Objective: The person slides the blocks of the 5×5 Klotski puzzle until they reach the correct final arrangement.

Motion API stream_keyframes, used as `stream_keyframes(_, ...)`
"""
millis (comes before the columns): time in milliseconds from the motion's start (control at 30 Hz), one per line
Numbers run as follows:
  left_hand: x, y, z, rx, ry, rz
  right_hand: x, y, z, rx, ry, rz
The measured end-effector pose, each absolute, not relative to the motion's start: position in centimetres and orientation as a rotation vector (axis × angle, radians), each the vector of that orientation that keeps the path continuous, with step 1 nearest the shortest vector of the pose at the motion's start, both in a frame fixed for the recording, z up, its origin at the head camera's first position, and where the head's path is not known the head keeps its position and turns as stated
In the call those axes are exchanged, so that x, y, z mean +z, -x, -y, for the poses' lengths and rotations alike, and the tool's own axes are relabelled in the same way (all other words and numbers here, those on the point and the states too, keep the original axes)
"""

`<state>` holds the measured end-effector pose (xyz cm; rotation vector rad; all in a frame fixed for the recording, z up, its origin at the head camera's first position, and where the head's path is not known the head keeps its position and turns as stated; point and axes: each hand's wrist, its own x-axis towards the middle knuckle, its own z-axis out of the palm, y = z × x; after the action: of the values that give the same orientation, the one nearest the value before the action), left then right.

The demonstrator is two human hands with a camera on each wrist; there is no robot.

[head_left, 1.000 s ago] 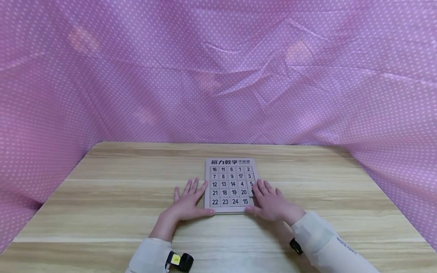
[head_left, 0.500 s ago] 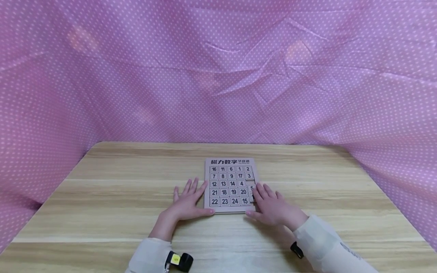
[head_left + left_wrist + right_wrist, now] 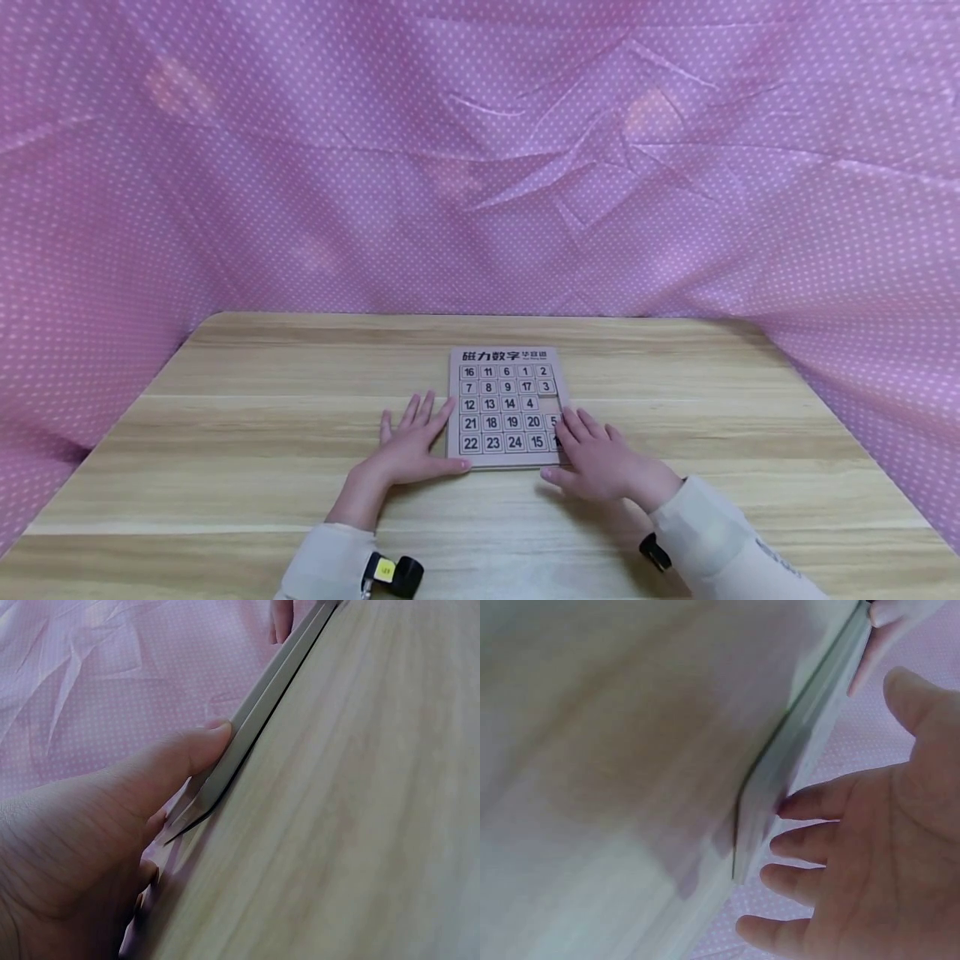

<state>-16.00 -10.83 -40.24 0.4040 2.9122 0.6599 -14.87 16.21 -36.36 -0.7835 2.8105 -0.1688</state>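
Note:
A number sliding puzzle [image 3: 504, 461] with rows of numbered tiles lies flat at mid-table. Its vacant square is at the right end of the third row, beneath tile 3 [image 3: 546, 387]. My left hand [image 3: 405, 451] lies along the left side, fingers spread; in the left wrist view its thumb [image 3: 206, 742] rests on the puzzle's near edge. At the right side, my right hand [image 3: 606, 462] has straight fingers over the lowest two tiles of the right column, touching tile 5 [image 3: 552, 421] and partly covering the one below. The right wrist view shows its thumb [image 3: 911, 697] lifted away from the board.
The wooden table [image 3: 262, 467] extends around the puzzle on all sides. A pink dotted cloth [image 3: 480, 167] hangs behind and along both sides. Black wrist straps [image 3: 405, 575] sit at the sleeves.
My right hand has drawn slightly toward me, sliding tile 5 and the tile below it down one place. The vacant square has moved from the bottom right to the third row. The left hand stays put.

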Motion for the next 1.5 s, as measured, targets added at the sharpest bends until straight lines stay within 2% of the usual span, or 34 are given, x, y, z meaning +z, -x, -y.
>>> stream_keyframes(333, -40.2, 16.0, 10.9, 0.661, -0.406, -2.910, -36.2, 16.3, -12.0, -0.138, 0.889, -2.800)
stream_keyframes(700, -40.0, 16.0, 11.1, 0.662, -0.426, -2.903, -36.5, 17.4, -7.7, -0.110, 0.871, -2.748)
stream_keyframes(1500, -40.1, 16.7, 11.4, 0.661, -0.425, -2.898, -36.7, 17.9, -9.6, -0.186, 0.783, -2.753)
